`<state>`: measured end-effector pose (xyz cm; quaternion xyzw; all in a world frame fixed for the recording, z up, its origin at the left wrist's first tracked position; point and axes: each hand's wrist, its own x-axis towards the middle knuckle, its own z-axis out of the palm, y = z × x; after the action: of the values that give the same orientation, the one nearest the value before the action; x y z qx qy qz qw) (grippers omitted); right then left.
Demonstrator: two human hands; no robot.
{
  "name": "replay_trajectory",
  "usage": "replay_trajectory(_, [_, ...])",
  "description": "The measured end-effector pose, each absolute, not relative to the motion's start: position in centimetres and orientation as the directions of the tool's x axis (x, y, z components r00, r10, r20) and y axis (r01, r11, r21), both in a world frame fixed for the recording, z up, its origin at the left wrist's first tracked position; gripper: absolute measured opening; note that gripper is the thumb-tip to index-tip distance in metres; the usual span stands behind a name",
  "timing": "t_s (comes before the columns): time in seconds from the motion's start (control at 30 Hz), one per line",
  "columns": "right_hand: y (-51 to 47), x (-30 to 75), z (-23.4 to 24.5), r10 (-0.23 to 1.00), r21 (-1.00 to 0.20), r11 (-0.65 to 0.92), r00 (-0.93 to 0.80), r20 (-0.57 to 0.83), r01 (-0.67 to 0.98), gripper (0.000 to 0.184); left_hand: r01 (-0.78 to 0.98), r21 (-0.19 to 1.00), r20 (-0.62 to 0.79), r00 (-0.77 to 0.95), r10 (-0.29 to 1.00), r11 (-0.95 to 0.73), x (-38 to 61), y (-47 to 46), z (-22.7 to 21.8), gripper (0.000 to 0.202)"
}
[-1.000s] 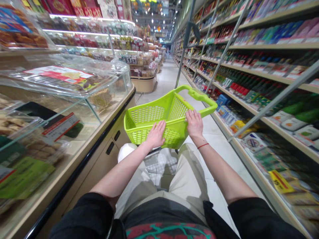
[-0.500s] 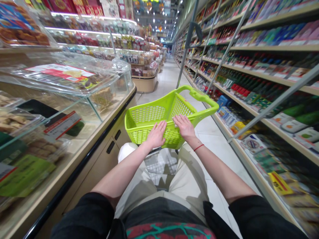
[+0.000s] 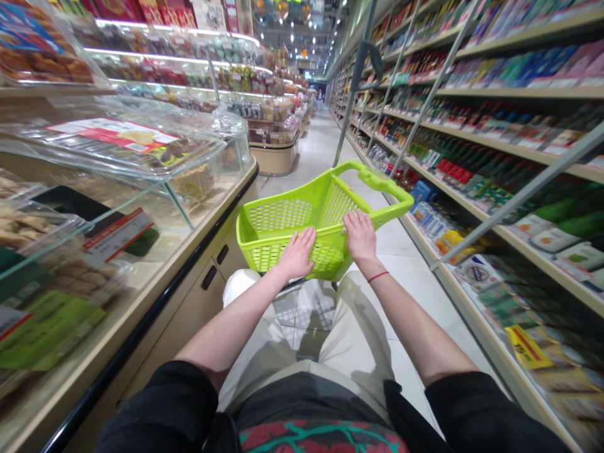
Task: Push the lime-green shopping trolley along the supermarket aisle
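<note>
The left hand (image 3: pixel 297 253) and right hand (image 3: pixel 360 236) lie spread, fingers apart, on the near rim of a lime-green shopping basket (image 3: pixel 278 217)

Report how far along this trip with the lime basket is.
Done: nothing visibly; the lime plastic basket shows only its own mesh inside. In hand: the left hand and right hand rest on it. Remaining: the stocked shelves and glass display counter on either side, neither touched.

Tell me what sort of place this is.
This is most likely a supermarket aisle: long shelves of packaged goods line the right, a glass display counter of food runs along the left, and a green shopping basket sits in front of the person.
</note>
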<state>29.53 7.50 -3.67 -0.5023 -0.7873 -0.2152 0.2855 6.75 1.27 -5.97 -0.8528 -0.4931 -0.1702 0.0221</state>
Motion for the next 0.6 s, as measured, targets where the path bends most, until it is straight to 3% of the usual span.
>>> replay_trajectory(0.2, [5.8,24.1,-4.8,0.694,0.059,0.543,-0.487,0.530,0.838,0.050,0.849,0.128,0.294,0.461,0.837,-0.513,6.7,1.2,-5.8,0.094])
replay_trajectory(0.37, [6.2,26.3,-3.0,0.675,0.086,0.613,-0.577,0.459,0.786,0.056,0.850,0.122,0.294,0.462,0.837,-0.512,6.6,1.1,-5.7,0.094])
replay_trajectory(0.6, [7.7,33.4,-0.4,0.700,0.124,0.461,-0.446,0.557,0.879,0.051,0.852,0.131,0.290,0.456,0.842,-0.507,6.6,1.2,-5.7,0.094])
